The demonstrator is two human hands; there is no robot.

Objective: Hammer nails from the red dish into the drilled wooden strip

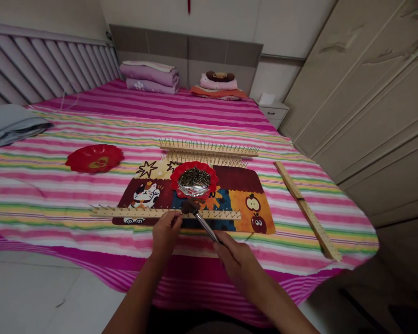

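Note:
My right hand (235,257) is closed around the metal handle of a hammer (205,226), whose dark head is over the middle of a narrow wooden strip (132,212). Nails stick up along this strip, which lies across a patterned mat (261,195). Just left of the hammer head, my left hand (167,232) is pinched against the strip. What its fingertips hold is too small to make out. Beyond the strip, a red scalloped dish (174,178) on the mat holds a heap of loose nails (194,181).
Behind the dish lie two wooden strips (209,149) bristling with nails. On the right, bundled wooden strips (308,213) lie near the bed edge. A second red dish (95,157) and a grey cap (14,123) are on the left. Folded bedding (149,76) sits by the headboard.

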